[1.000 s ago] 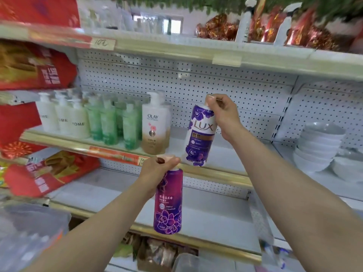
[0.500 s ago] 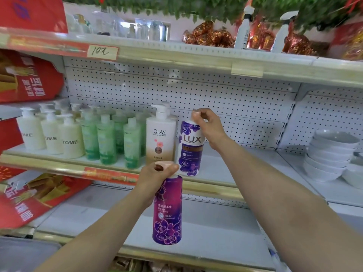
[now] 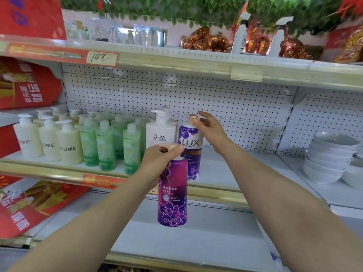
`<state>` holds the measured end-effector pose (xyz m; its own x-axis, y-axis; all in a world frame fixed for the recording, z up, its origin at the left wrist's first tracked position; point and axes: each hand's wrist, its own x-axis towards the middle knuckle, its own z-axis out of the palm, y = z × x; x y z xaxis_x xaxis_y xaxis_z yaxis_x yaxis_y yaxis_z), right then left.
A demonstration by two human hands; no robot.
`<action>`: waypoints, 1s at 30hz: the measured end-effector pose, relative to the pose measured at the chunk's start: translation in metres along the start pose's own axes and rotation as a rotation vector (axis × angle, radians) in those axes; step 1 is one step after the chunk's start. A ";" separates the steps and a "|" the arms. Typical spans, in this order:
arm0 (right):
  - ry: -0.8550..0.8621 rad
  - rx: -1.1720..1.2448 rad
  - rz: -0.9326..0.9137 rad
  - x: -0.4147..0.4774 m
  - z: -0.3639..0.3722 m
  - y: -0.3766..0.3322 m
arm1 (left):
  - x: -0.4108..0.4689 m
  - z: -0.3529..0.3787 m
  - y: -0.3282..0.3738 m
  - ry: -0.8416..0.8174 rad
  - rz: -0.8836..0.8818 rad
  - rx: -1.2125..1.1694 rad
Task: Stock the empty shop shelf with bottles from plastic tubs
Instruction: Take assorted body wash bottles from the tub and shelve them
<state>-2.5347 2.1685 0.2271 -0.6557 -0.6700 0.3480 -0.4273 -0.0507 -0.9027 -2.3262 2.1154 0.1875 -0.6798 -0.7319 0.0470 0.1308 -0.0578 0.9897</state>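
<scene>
On middle shelf [image 3: 245,169]: LUX bottle [image 3: 191,152] upright beside Olay bottle [image 3: 160,137], right grip [image 3: 212,130] open near its cap. Left grip [image 3: 160,161] holds magenta bottle [image 3: 172,195] by cap, before shelf edge; best set upright, label outward, right of LUX.

L grip [image 3: 159,160] holds magenta btl [image 3: 172,195] by cap, R grip [image 3: 211,130] fingers spread beside LUX btl [image 3: 191,152]
</scene>
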 end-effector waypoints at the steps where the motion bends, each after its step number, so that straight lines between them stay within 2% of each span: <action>1: 0.022 0.022 -0.006 -0.005 -0.005 -0.004 | 0.001 0.005 0.008 -0.005 0.013 0.005; 4: 0.052 0.097 -0.060 -0.029 -0.019 -0.020 | 0.006 0.024 0.031 -0.003 0.040 0.023; 7: -0.147 0.077 -0.093 -0.055 -0.035 -0.034 | 0.012 0.045 0.053 -0.019 0.049 -0.005; 9: -0.287 0.010 -0.050 -0.068 -0.043 -0.037 | 0.016 0.060 0.066 -0.028 0.054 -0.011; 11: -0.346 -0.023 -0.008 -0.076 -0.048 -0.035 | 0.018 0.075 0.078 -0.024 0.072 0.001; 15: -0.254 -0.048 -0.030 -0.077 -0.062 -0.033 | 0.026 0.102 0.089 0.007 0.124 0.095; 21: -0.092 -0.030 0.003 -0.059 -0.091 -0.023 | 0.051 0.087 0.050 0.142 0.481 0.473; 26: -0.114 -0.116 0.037 -0.043 -0.096 -0.006 | 0.067 0.071 0.006 0.051 0.507 0.725; 30: -0.116 -0.113 0.092 -0.036 -0.097 0.016 | 0.071 0.066 -0.012 0.042 0.562 0.786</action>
<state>-2.5782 2.2638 0.2251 -0.6219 -0.7491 0.2282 -0.4403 0.0935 -0.8930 -2.4236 2.1094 0.1877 -0.6369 -0.5391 0.5512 -0.1022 0.7676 0.6327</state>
